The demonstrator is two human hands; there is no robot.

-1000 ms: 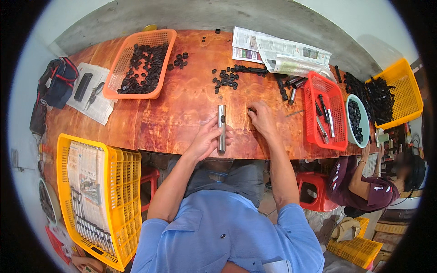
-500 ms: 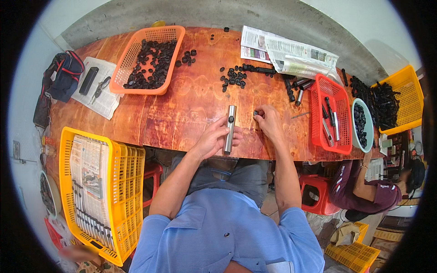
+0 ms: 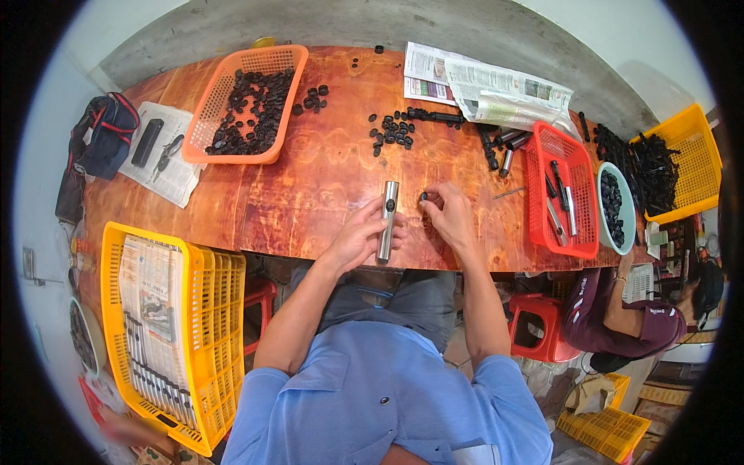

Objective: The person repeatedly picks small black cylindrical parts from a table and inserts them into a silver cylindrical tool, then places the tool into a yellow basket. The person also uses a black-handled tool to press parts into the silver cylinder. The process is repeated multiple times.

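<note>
My left hand (image 3: 358, 235) is wrapped round a silver metal tube (image 3: 390, 191), which stands nearly upright in the view above the table's near edge. A black oval piece (image 3: 390, 205) shows on the tube's side. To the right of the tube, my right hand (image 3: 452, 221) pinches a small black cap (image 3: 423, 197) between thumb and fingertips, apart from the tube. Farther back on the table lie several loose black caps (image 3: 394, 132). An orange basket (image 3: 273, 157) at the back left holds many similar black pieces.
On the right stand a red basket (image 3: 535, 194) with tubes and black rods, a pale bowl (image 3: 632, 221) of black pieces, and a yellow crate (image 3: 701, 159). Newspapers (image 3: 508, 81) lie behind. Left of me is a yellow crate (image 3: 217, 325) with newspaper and rods. A person (image 3: 620, 310) sits at right.
My right hand has moved slightly left with the black cap, a little closer to the tube. The left hand keeps its hold on the tube. The whole view has shifted slightly.
</note>
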